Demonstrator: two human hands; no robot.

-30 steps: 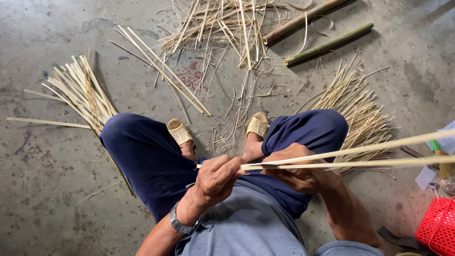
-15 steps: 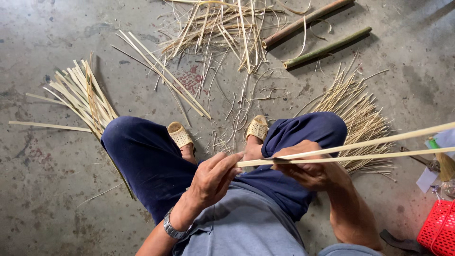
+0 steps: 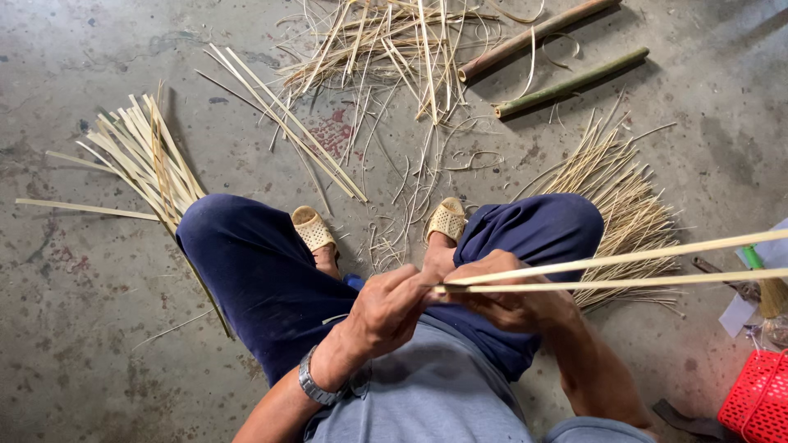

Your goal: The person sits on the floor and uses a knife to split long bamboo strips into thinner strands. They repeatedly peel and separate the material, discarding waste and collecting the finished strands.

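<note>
I sit low over a concrete floor with my knees apart in dark blue trousers. My left hand (image 3: pixel 392 308) pinches the near end of a long pale bamboo strip (image 3: pixel 624 271) that splits into two thin halves running off to the right edge. My right hand (image 3: pixel 509 299) closes around the same strip just right of the left hand, above my right knee. A metal watch (image 3: pixel 316 384) is on my left wrist. What lies between my fingers at the split is hidden.
Bundles of bamboo strips lie left (image 3: pixel 144 160) and right (image 3: pixel 620 193). A loose heap of shavings (image 3: pixel 386 41) is ahead, with a brown pole (image 3: pixel 533 37) and a green pole (image 3: pixel 570 82). A red plastic basket (image 3: pixel 759 398) stands at lower right.
The strip has slid left through my hands, and its two halves now spread a little wider. Both hands have shifted slightly toward my lap.
</note>
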